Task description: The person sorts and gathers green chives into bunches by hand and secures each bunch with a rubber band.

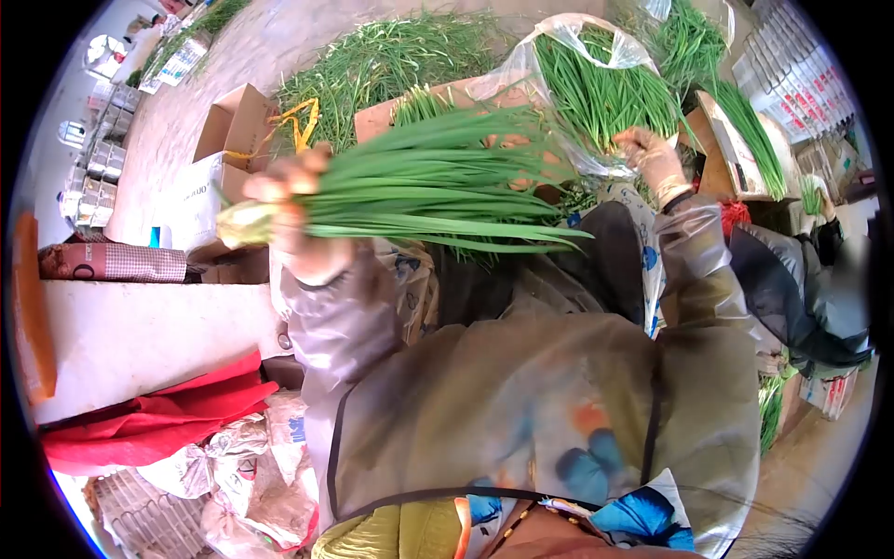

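My left hand is closed round the pale root end of a bunch of long green leaves. The leaves spread out to the right over my lap. On the right, my right hand, in a thin pale glove, has its fingers bent together at the lower edge of a big green pile in a clear plastic bag. What its fingertips hold, if anything, is too small to tell. Behind the held bunch, a smaller bundle lies on a piece of cardboard.
A heap of loose greens lies beyond. A cardboard box with yellow strap stands at the left, above a white table and red cloth. Another person sits at the right near white crates.
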Available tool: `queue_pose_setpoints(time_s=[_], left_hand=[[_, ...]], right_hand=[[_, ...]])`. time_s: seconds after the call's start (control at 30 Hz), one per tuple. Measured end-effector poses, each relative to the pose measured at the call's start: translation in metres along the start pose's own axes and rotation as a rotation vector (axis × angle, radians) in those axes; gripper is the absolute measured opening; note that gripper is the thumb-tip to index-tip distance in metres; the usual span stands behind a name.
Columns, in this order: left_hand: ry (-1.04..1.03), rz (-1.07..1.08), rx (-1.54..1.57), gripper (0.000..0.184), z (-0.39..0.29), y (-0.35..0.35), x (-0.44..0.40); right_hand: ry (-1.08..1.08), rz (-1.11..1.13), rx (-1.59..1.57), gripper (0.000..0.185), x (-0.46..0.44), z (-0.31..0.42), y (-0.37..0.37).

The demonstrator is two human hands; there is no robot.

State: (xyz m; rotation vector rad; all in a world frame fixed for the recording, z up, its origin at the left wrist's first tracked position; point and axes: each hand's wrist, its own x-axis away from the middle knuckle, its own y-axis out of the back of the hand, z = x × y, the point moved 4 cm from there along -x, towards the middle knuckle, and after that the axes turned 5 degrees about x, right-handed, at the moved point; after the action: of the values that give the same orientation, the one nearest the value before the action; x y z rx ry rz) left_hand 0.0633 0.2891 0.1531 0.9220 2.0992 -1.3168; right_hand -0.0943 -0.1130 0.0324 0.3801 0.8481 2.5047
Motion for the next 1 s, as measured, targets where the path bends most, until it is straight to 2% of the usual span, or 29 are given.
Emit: queue_pose_setpoints(time_s=[0.07,0.13,0.17,0.2,0.23,0.27,0.3,0.37,0.47,0.53,0.6,0.67,0.73,0.8,0.87,0.9,0.93,1.0], left_hand=[[-0.017,0.436,-0.483,0.016,0.021,-0.052,0.001],[-0.041,0.821,-0.756,0.021,0.06,-0.102,0.014],[-0.081,0.972,-1.006,0.016,0.085,-0.116,0.032],[-0.09,0.955,-1.013,0.016,0.109,-0.116,0.052],[0.42,0.777,-0.435,0.007,0.142,-0.104,0.074],[0.654,0.686,-0.119,0.008,0.152,-0.104,0.083],[0.87,0.539,0.186,0.012,0.156,-0.108,0.084],[0.485,0.796,-0.284,0.011,0.146,-0.125,0.087],[-0.18,1.083,-0.993,0.012,0.129,-0.151,0.082],[-0.212,0.999,-0.905,0.01,0.134,-0.15,0.082],[-0.152,1.158,-1.035,0.008,0.149,-0.147,0.091],[-0.118,1.241,-1.108,0.008,0.165,-0.138,0.104],[-0.142,1.256,-1.163,0.008,0.165,-0.13,0.104],[-0.143,1.251,-1.168,0.008,0.165,-0.124,0.105],[-0.182,1.216,-1.301,0.008,0.163,-0.121,0.104],[-0.282,1.156,-1.296,0.007,0.159,-0.122,0.101],[-0.299,1.139,-1.289,0.007,0.156,-0.12,0.101],[-0.286,1.151,-1.278,0.007,0.153,-0.12,0.103]], right_hand=[[0.055,-0.047,0.102,0.021,0.0,-0.006,-0.014],[0.089,-0.035,0.218,0.023,0.002,-0.002,-0.021],[0.047,0.009,0.176,0.024,0.001,-0.003,-0.023],[0.086,0.019,0.162,0.023,0.001,-0.005,-0.022],[0.131,-0.017,0.178,0.023,0.005,0.001,-0.017],[0.17,-0.056,0.191,0.022,0.011,0.009,-0.01],[0.111,-0.045,0.113,0.021,0.015,0.011,-0.005],[0.158,-0.106,-0.079,0.02,0.019,0.009,0.006],[0.142,-0.157,-0.317,0.018,0.036,0.055,0.023],[0.26,-0.156,-0.454,0.018,0.046,0.08,0.019],[0.362,-0.052,-0.313,0.016,0.052,0.105,0.005],[0.325,0.179,-0.411,0.011,0.06,0.124,-0.015],[0.403,0.237,-0.315,0.011,0.065,0.136,-0.03],[0.379,0.259,-0.205,0.011,0.066,0.14,-0.04],[0.412,0.139,0.086,0.015,0.062,0.137,-0.056],[0.29,0.187,0.215,0.019,0.061,0.135,-0.062],[0.167,0.233,0.344,0.025,0.061,0.134,-0.068],[0.124,0.251,0.357,0.03,0.061,0.131,-0.078]])
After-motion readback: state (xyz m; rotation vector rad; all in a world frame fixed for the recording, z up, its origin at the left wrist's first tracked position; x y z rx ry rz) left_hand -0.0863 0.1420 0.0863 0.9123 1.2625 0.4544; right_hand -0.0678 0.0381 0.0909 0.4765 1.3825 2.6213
